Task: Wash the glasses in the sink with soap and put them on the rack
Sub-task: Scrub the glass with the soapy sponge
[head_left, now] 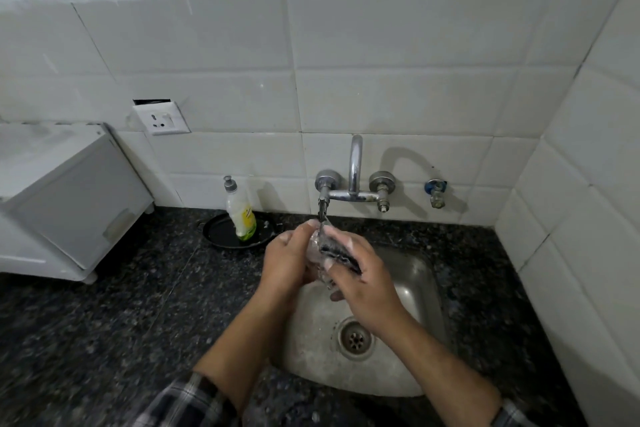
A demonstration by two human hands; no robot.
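Grips the glass (316,243) in the curled left hand (287,260) over the sink's (415,274) back-left corner, so drips fall inside; pinches a dark scrubber (337,252) against it with the right hand (365,286) (soaping, probably). Has the soap bottle (242,215) within reach at the counter's (104,322) back edge

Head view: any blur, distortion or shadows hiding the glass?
Head view: wide-angle bends the tiles; the countertop smears at the lower edges; the tap throws a curved shadow on them; the clear glass, between left hand and right hand, behind the dark scrubber, is hard to make out.
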